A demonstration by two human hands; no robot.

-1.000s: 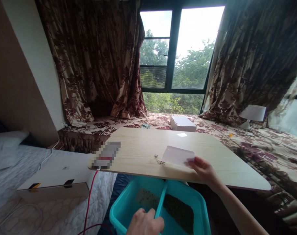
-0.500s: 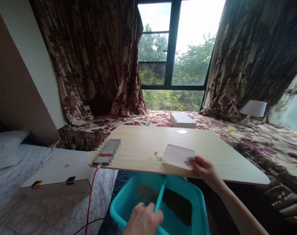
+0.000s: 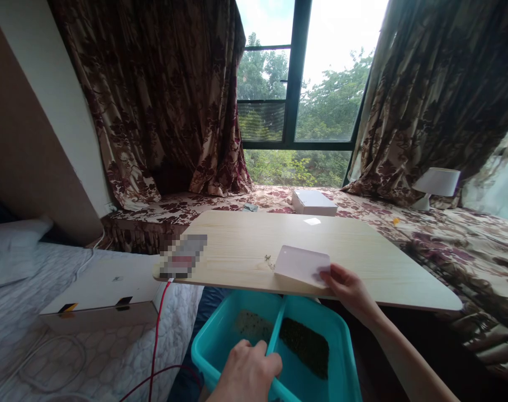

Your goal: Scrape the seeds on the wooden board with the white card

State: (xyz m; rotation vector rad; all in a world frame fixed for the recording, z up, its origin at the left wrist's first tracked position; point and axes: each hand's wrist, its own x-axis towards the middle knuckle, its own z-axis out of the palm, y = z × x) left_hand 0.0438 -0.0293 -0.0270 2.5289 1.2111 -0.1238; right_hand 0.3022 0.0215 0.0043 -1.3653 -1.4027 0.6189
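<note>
My right hand (image 3: pixel 346 290) pinches the right edge of a thin white plastic sheet (image 3: pixel 302 264), a scraper-like card with a small hole in one corner. The card slants over the near part of the wooden tabletop (image 3: pixel 237 245), just right of a few dark crumbs (image 3: pixel 269 261). Below the table edge is a turquoise two-compartment tub (image 3: pixel 346 340). Dark green granules (image 3: pixel 306 346) fill part of its right compartment; sparse bits (image 3: pixel 254 324) lie in the left one. My left hand (image 3: pixel 249 371) is closed over the left compartment, thumb by the divider; its fingertips are hidden.
A pixelated flat object (image 3: pixel 184 257) lies on the table's left end, with a red cable (image 3: pixel 156 329) hanging from it. A white box (image 3: pixel 107 290) rests on the bed at left. Another white box (image 3: pixel 314 202) and a lamp (image 3: pixel 436 183) stand on the window ledge.
The card in my right hand has shifted slightly left, closer to the crumbs, which now look fewer. My left hand stays closed at the tub. The view has moved slightly.
</note>
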